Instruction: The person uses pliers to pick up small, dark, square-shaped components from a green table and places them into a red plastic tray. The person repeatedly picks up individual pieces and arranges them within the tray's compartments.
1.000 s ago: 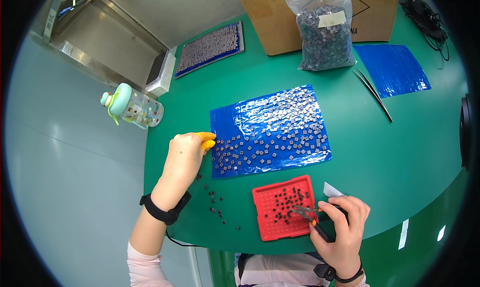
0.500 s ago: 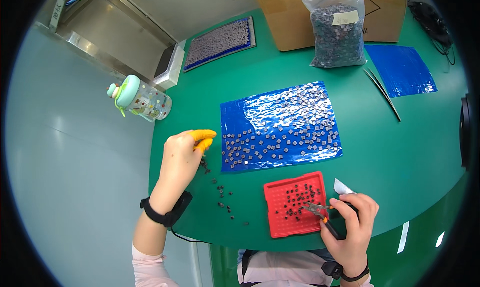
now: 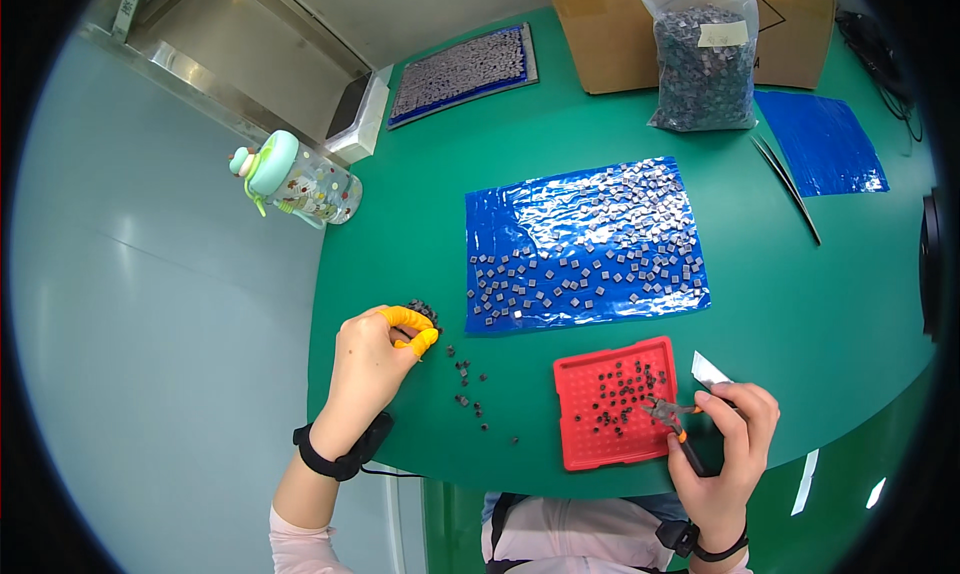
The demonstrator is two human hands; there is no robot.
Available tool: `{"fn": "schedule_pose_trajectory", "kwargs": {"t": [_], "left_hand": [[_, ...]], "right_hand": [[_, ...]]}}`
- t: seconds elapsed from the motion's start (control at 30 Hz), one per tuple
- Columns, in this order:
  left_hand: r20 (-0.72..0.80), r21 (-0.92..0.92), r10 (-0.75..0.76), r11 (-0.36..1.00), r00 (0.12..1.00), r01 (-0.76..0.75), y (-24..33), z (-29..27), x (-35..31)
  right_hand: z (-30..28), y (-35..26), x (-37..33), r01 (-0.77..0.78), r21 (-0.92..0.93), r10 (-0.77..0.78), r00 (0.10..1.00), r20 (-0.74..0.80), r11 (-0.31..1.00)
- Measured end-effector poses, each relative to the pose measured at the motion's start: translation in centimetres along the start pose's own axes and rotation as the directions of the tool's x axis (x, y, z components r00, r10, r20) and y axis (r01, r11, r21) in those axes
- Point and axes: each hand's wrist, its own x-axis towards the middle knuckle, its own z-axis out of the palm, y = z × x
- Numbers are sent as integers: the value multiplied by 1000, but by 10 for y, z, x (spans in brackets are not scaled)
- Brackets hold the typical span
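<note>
My left hand [image 3: 375, 349] wears yellow finger covers on thumb and forefinger. Their tips come together beside a small heap of dark square pieces [image 3: 424, 310]; whatever lies between them is too small to make out. My right hand [image 3: 735, 444] grips small cutting pliers [image 3: 688, 440] with black and orange handles. The jaws of the pliers reach over a red tray [image 3: 573, 452] that holds many little black parts [image 3: 622, 392]. Beyond the tray lies a shiny blue sheet [image 3: 495, 214] dotted with grey square pieces [image 3: 575, 282], densest at its far right.
Loose dark bits [image 3: 463, 371] are scattered between the heap and tray. Tweezers [image 3: 790, 194] and another blue sheet [image 3: 825, 144] lie right. A bag of pieces [image 3: 703, 74] stands before a cardboard box [image 3: 600, 34]. A bottle [image 3: 310, 184] and a piece-covered board [image 3: 460, 74] are far left.
My left hand has come nearer to me, down from beside the blue sheet, uncovering the dark heap. The right hand stays at the tray with the pliers. The whole view has shifted slightly.
</note>
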Motion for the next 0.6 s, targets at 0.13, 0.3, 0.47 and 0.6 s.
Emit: {"fn": "schedule_pose_trajectory", "kwargs": {"t": [0.13, 0.3, 0.47, 0.6], "left_hand": [[-97, 62, 89, 995, 991, -83, -9, 0, -4], [-69, -44, -127, 991, 990, 124, 2, -6, -8], [-101, 3, -7, 1000, 995, 7, -8, 2, -10], [-78, 79, 87, 994, 993, -81, -10, 3, -3]], "right_hand": [[0, 0, 0, 1, 6, -1, 1000, -5, 1000], [-2, 2, 1, 10, 23, -10, 1000, 16, 1000], [-3, 1, 1, 11, 21, -12, 1000, 17, 1000], [-1, 0, -1, 1, 11, -1, 1000, 8, 1000]]}}
